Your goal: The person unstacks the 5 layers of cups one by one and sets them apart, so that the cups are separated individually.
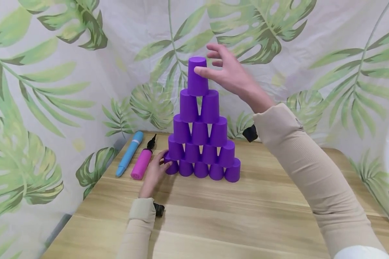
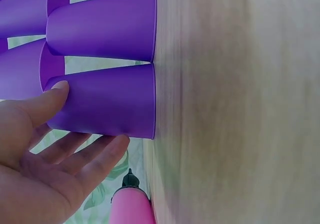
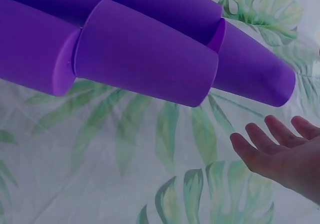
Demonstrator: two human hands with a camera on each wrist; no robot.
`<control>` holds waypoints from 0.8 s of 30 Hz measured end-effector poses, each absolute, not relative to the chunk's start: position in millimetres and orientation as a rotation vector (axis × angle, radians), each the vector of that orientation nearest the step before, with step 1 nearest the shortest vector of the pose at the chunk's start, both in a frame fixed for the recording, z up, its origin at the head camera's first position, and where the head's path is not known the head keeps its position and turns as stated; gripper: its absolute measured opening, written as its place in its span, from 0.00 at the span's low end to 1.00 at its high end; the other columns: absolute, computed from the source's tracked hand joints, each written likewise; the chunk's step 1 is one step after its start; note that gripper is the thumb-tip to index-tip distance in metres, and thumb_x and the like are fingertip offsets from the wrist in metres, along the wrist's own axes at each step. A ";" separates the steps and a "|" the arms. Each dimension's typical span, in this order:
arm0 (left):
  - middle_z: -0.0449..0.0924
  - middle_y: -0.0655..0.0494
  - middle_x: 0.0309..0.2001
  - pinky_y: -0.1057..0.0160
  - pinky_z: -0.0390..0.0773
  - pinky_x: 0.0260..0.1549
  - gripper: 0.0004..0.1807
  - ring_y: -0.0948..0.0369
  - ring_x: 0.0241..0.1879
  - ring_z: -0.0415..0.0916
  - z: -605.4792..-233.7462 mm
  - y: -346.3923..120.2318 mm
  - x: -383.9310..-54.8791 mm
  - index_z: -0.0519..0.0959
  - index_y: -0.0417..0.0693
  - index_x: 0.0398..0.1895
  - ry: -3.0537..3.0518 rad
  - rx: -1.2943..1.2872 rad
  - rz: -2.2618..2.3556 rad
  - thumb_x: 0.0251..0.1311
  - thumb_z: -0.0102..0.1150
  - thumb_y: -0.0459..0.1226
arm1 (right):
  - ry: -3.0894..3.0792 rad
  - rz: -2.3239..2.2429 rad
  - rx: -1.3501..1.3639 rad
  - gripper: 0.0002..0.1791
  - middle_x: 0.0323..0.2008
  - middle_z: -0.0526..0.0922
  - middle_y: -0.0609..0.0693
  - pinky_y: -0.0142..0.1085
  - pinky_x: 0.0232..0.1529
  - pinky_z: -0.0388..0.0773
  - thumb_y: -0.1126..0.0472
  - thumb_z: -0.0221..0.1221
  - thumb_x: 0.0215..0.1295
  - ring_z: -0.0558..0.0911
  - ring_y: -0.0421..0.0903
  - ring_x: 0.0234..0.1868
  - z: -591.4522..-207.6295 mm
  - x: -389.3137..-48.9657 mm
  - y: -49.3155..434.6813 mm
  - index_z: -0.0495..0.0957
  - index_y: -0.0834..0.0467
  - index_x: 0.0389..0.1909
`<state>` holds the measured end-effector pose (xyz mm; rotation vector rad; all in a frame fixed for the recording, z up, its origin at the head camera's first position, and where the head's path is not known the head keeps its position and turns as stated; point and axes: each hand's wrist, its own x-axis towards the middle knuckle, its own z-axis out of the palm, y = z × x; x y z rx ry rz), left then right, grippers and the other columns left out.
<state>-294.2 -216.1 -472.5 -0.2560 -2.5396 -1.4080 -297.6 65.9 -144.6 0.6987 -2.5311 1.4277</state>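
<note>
While the loose right grip flanks the top cup, the loose left touches a bottom cup.

Head view: bright, even, diffuse light; soft-edged shadow noted on the tabletop to the right of the left sleeve; overall focus acceptable. White cuff at the lower edge runs pale, with little detail. Left wrist view: moderate light, wood grain soft and smeared. Right wrist view: dimmest of three, with greyed backdrop, darkened cups and shaded right hand.
</note>
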 end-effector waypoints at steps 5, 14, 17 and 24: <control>0.67 0.32 0.63 0.45 0.72 0.59 0.31 0.40 0.61 0.67 -474.1 -215.1 -294.7 0.63 0.32 0.67 -2.534 -0.275 -1.401 0.60 0.60 0.26 | -2.591 1.457 0.665 0.46 0.69 0.63 0.47 0.42 0.66 0.65 0.43 0.66 0.57 0.64 0.47 0.68 -146.7 -308.1 58.5 0.53 0.45 0.74; 0.66 0.33 0.64 0.44 0.71 0.60 0.32 0.39 0.62 0.66 -472.0 -214.2 -293.7 0.62 0.35 0.68 -2.562 -0.217 -1.395 0.60 0.59 0.26 | -2.552 1.593 0.638 0.49 0.65 0.67 0.52 0.39 0.62 0.69 0.46 0.68 0.55 0.70 0.44 0.62 -153.9 -318.6 50.9 0.51 0.48 0.74; 0.65 0.34 0.65 0.45 0.70 0.60 0.32 0.38 0.62 0.66 -471.7 -212.8 -292.6 0.62 0.35 0.68 -2.565 -0.193 -1.404 0.60 0.59 0.26 | -2.539 1.662 0.625 0.50 0.65 0.68 0.52 0.40 0.63 0.69 0.47 0.68 0.55 0.71 0.44 0.61 -156.5 -320.2 48.4 0.51 0.47 0.74; 0.65 0.33 0.65 0.43 0.71 0.58 0.32 0.37 0.61 0.66 -469.3 -210.0 -292.2 0.62 0.34 0.68 -2.545 -0.199 -1.431 0.60 0.59 0.25 | -2.528 1.710 0.625 0.49 0.63 0.69 0.52 0.39 0.61 0.69 0.48 0.68 0.55 0.72 0.44 0.59 -158.7 -321.8 45.9 0.52 0.48 0.74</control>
